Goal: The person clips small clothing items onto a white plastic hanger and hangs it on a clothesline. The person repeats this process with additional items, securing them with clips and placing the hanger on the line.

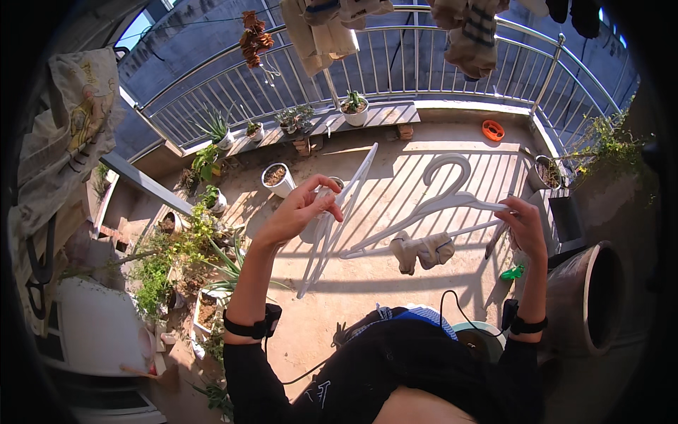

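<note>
My right hand (524, 222) pinches one end of a white plastic clothes hanger (452, 203), its hook pointing up and away. Over the hanger's lower bar hangs a beige sock or pair of socks (424, 251), bunched up; whether it is one or two I cannot tell. My left hand (300, 212) is closed round white hangers (361, 175) turned nearly edge-on, their thin bars reaching above and below the fingers. How many hangers it holds is unclear. The two hands are apart, raised in front of my body.
Overhead hang socks (472, 44) and a brown dried string (256, 41). A metal railing (395, 60) curves behind a plank bench (385, 114) with potted plants. Left are plants (159, 275) and a hanging cloth (85, 113); right, a large clay jar (575, 297). An orange ring-shaped object (493, 130) lies on the floor.
</note>
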`<state>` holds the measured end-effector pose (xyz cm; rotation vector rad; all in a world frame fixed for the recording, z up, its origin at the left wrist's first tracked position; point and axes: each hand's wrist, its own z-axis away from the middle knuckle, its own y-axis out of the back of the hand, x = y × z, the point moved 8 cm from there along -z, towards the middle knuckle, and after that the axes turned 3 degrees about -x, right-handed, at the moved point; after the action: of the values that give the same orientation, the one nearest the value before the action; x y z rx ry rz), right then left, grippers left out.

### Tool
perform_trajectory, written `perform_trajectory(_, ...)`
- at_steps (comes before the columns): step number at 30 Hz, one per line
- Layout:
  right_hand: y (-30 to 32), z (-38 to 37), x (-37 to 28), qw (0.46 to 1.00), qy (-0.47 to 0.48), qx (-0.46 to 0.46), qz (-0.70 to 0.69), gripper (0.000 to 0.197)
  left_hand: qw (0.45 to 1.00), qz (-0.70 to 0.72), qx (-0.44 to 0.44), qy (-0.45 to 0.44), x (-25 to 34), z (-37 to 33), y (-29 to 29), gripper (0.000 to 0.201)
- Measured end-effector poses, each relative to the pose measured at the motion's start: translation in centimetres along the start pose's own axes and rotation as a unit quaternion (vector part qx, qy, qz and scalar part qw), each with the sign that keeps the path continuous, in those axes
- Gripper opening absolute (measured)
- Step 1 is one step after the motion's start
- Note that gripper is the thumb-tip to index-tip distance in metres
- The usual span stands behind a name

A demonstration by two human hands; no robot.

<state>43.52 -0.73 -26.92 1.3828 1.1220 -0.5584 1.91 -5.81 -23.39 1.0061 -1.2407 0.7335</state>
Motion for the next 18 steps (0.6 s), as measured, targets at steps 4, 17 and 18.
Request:
perform_trajectory(4, 1.1, 0.3, 0.2, 0.995, -0.007, 0.026, 0.091, 0.013, 0.98, -0.149, 0.129, 0.018, 4.4, 0.9, 3.7, 0.016)
perform_trajectory(17, 0.6, -1.6, 3.0, 0.999, -0.016, 0.052, 0.002, 0.012, 0.675, -0.482, 0.489, -0.271, 33.6, 7.8, 5.1, 0.018)
perform_trajectory(18, 0.7, -2.0, 3.2, 0.999, -0.011, 0.051, -0.008, 0.012, 0.643, -0.507, 0.509, -0.265, 34.9, 8.0, 4.8, 0.016)
